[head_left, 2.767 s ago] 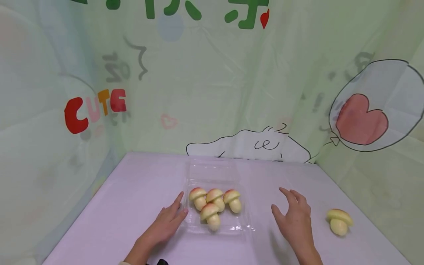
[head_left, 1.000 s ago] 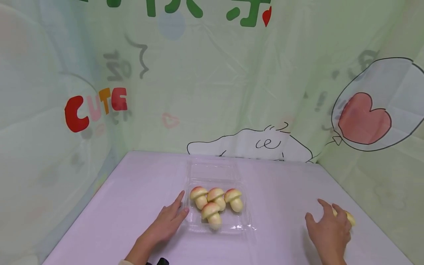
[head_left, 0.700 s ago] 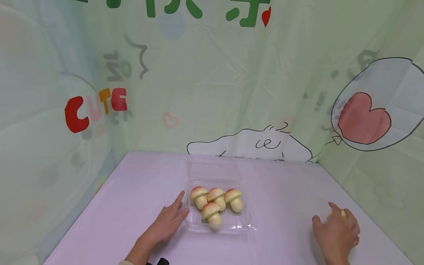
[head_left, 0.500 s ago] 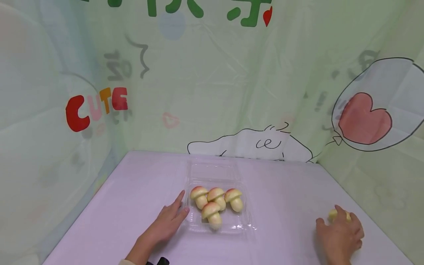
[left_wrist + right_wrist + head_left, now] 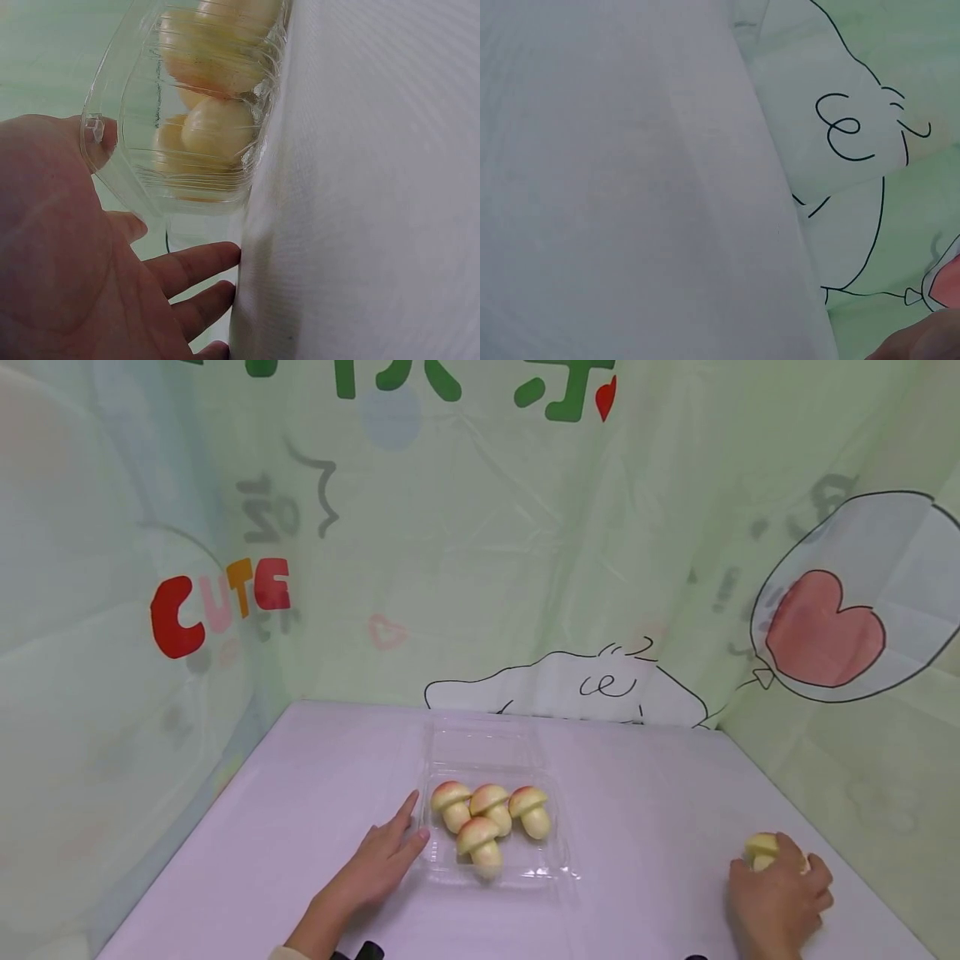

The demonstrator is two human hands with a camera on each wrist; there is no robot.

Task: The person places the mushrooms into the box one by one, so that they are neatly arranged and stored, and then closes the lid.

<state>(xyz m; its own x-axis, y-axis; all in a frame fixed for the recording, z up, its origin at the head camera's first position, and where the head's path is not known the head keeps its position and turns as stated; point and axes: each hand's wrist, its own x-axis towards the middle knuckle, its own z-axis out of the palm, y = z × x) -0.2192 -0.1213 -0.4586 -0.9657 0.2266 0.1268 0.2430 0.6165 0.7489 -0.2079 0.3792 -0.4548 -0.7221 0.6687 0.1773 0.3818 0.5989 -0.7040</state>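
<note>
Several toy mushrooms (image 5: 478,837), cream with reddish caps, lie in an opened clear plastic box (image 5: 525,864) in the middle of the table. My left hand (image 5: 381,860) rests at the box's left side, fingers extended; in the left wrist view the thumb and fingers of the left hand (image 5: 82,247) lie along the box's wall (image 5: 142,161). Far to the right, my right hand (image 5: 780,893) curls its thumb and fingers round another mushroom (image 5: 762,843), whose lower part is mostly hidden. The right wrist view shows only a bit of the right hand (image 5: 922,341).
The box's lid (image 5: 483,745) lies folded back behind it. A white-covered table (image 5: 637,793) extends between the box and my right hand. Printed curtains (image 5: 465,552) stand round the back and both sides. A small black object (image 5: 369,951) shows by my left wrist.
My right hand has moved right and closed round the lone mushroom at the right. The left hand, the box and the mushrooms in it have stayed in place.
</note>
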